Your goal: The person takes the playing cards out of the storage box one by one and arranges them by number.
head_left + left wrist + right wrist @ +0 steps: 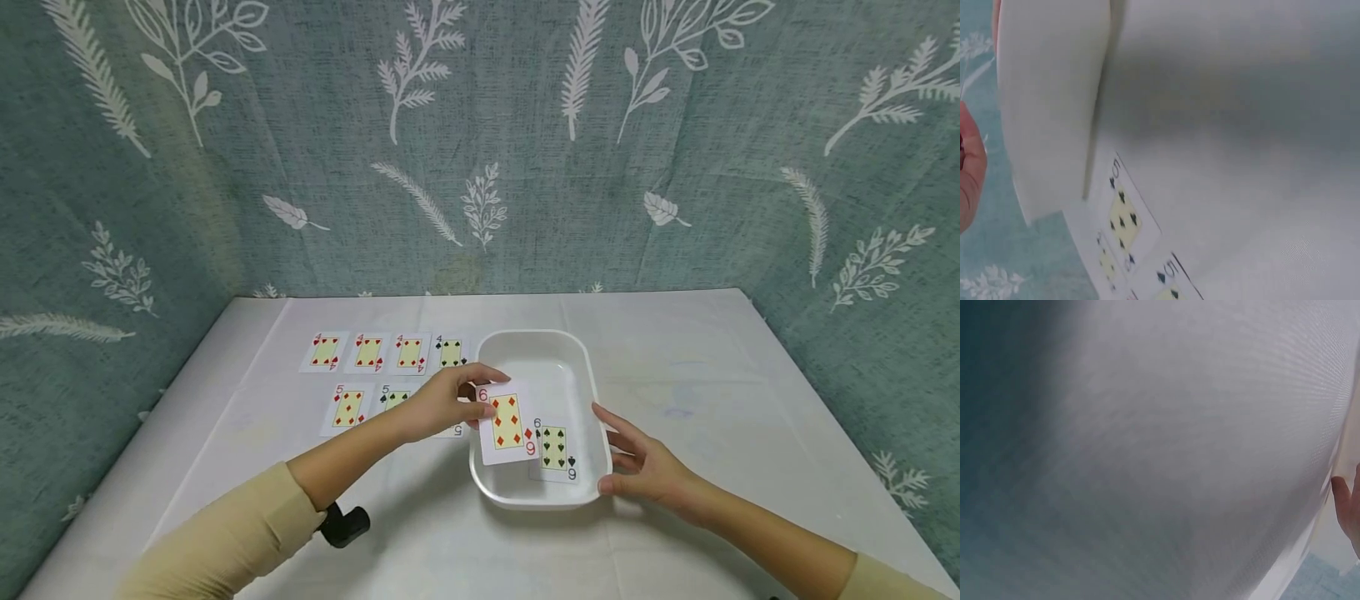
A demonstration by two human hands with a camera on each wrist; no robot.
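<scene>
My left hand (450,404) pinches a six of diamonds playing card (504,422) between thumb and fingers, above the left side of a white rectangular tray (536,337). Inside the tray lies a six of spades (555,452), its left edge partly covered by the held card. On the tray's right side, my right hand (645,467) touches the outer rim with fingers and thumb spread along it. The tray's outer wall (1054,112) fills the left part of the left wrist view, with part of my left hand (969,178) at the edge.
Left of the tray, a row of fours includes a red four (326,352) and a black four (450,353). Below it, a row of fives has a five of diamonds (348,408) and a five of spades (393,398); my left hand and forearm hide part of this row.
</scene>
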